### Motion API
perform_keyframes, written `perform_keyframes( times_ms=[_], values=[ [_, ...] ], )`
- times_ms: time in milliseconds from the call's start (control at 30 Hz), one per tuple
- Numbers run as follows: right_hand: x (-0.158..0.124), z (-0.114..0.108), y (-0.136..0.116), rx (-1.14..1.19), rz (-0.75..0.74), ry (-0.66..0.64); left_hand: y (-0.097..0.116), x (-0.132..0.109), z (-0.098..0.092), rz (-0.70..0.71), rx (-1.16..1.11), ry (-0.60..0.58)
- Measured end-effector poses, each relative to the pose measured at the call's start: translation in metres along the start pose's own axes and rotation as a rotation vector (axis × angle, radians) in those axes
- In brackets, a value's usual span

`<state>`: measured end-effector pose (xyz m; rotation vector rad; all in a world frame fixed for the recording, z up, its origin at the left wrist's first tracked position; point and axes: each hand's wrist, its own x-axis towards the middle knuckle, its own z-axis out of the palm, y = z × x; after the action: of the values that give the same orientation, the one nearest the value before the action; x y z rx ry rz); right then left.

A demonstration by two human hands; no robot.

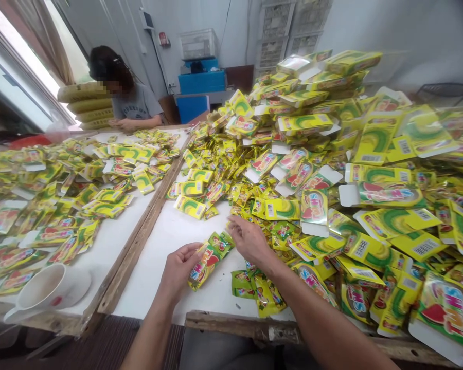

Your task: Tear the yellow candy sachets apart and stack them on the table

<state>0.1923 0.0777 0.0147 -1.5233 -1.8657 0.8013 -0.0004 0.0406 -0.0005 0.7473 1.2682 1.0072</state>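
Note:
My left hand [179, 270] is closed around a small stack of yellow-green snack sachets [208, 257], held just above the white table [170, 236]. My right hand [249, 239] reaches over the table to the edge of a heap of loose sachets [254, 198], its fingers curled and pinching at one packet there. A few more sachets [258, 290] lie under my right forearm near the table's front edge.
A tall pile of yellow backing cards and packs [351, 144] fills the right side. A second table on the left carries more sachets [61, 205] and a white cup on a saucer [46, 290]. Another person [129, 103] sits at the far end. Blue crates [200, 82] stand behind.

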Motion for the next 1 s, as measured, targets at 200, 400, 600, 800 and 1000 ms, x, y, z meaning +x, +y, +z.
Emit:
perform_keyframes(
  times_ms=[200,400,600,800,1000],
  values=[
    [0.009,-0.007,0.012,-0.597,-0.118,-0.109,0.003,0.002,-0.003,-0.013,0.018,0.073],
    [0.015,-0.005,0.019,-0.214,-0.062,0.097,0.0,0.003,-0.009,0.026,0.021,0.104],
    [0.007,0.007,0.006,0.508,0.069,0.15,-0.002,-0.001,-0.005,0.052,-0.001,0.06],
    [0.0,0.014,0.001,0.329,-0.035,0.057,-0.002,-0.003,0.0,0.079,-0.004,0.004],
    [-0.001,0.001,0.005,0.166,-0.028,-0.08,-0.001,-0.005,0.0,0.095,0.042,-0.023]
  ],
)
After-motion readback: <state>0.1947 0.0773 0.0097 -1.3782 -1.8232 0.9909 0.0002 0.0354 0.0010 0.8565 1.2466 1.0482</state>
